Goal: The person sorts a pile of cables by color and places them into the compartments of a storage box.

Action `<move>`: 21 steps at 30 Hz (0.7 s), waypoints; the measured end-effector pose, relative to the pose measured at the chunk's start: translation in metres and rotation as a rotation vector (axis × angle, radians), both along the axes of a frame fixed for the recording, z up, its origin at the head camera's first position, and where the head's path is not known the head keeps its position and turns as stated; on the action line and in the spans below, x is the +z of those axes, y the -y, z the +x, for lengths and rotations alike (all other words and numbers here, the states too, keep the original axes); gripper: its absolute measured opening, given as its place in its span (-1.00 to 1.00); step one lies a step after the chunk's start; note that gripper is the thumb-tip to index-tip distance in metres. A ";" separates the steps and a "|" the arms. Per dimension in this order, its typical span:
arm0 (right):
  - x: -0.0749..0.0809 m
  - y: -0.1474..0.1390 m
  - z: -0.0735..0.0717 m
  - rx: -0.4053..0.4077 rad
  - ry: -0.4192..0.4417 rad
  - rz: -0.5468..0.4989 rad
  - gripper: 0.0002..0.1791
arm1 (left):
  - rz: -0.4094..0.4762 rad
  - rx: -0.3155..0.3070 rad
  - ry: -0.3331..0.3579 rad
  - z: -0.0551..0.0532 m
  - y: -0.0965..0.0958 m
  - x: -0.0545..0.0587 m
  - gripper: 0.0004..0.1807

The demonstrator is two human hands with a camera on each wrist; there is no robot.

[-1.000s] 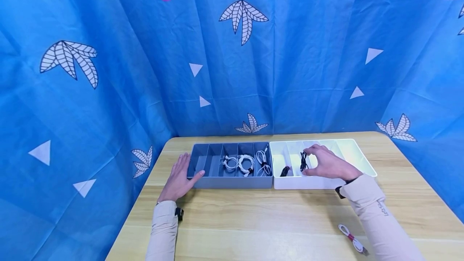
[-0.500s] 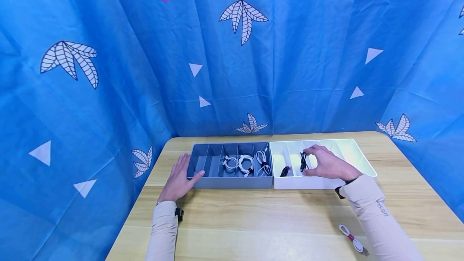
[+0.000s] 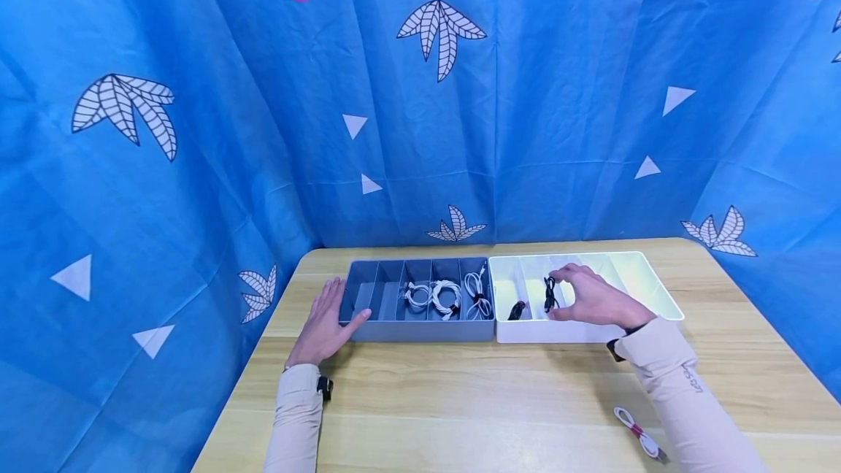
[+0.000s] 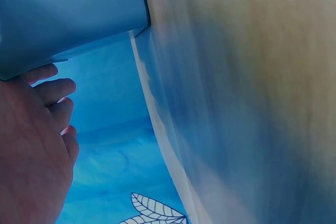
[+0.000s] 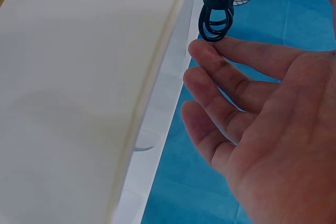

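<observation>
My right hand [image 3: 594, 296] is over the white divided box [image 3: 555, 331], pinching a bundled black cable [image 3: 550, 293] end to end between thumb and forefinger. In the right wrist view the black cable's looped end [image 5: 215, 27] meets a fingertip, and the other fingers are spread with slight bends. At the left end of the grey divided box [image 3: 420, 331], my left hand [image 3: 322, 323] lies with straight fingers along its side and the thumb at the front rim. The left wrist view shows that hand [image 4: 37, 145] below the box's corner [image 4: 73, 14].
Coiled white cables [image 3: 447, 299] occupy several compartments of the grey box. A second black cable bundle [image 3: 517, 310] lies in the white box's left compartment. A white cable with a red tie [image 3: 636, 431] rests on the wooden table [image 3: 460, 407] near my right sleeve. A blue curtain [image 3: 420, 130] hangs behind.
</observation>
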State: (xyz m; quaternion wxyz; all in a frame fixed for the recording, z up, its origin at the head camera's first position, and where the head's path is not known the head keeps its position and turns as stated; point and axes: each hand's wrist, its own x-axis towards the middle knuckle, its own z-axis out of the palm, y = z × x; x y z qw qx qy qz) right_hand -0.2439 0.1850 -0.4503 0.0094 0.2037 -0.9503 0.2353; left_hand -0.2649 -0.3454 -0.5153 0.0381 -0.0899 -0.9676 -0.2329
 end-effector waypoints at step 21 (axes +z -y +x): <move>-0.003 0.002 -0.001 -0.021 0.035 0.002 -0.11 | -0.007 -0.003 0.003 0.001 0.001 0.000 0.17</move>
